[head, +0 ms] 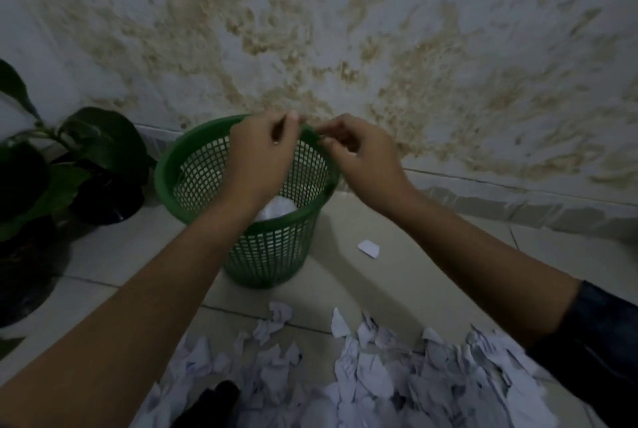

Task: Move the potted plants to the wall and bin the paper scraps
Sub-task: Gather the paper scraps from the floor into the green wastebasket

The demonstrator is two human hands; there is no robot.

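Both hands hover over the mouth of the round green plastic mesh bin (248, 186): the left hand (262, 155) and right hand (362, 158) each have fingers curled with tips pinched together, though whether a scrap sits between them I cannot tell. White paper (276, 210) already lies inside the bin. Left of the bin, dark-leaved potted plants (86, 165) in black pots stand by the stained white wall (379, 30). Nearer the person than the bin, torn white paper scraps (379, 376) cover the pale tiled floor (431, 255); one loose scrap (368, 248) lies just right of the bin.
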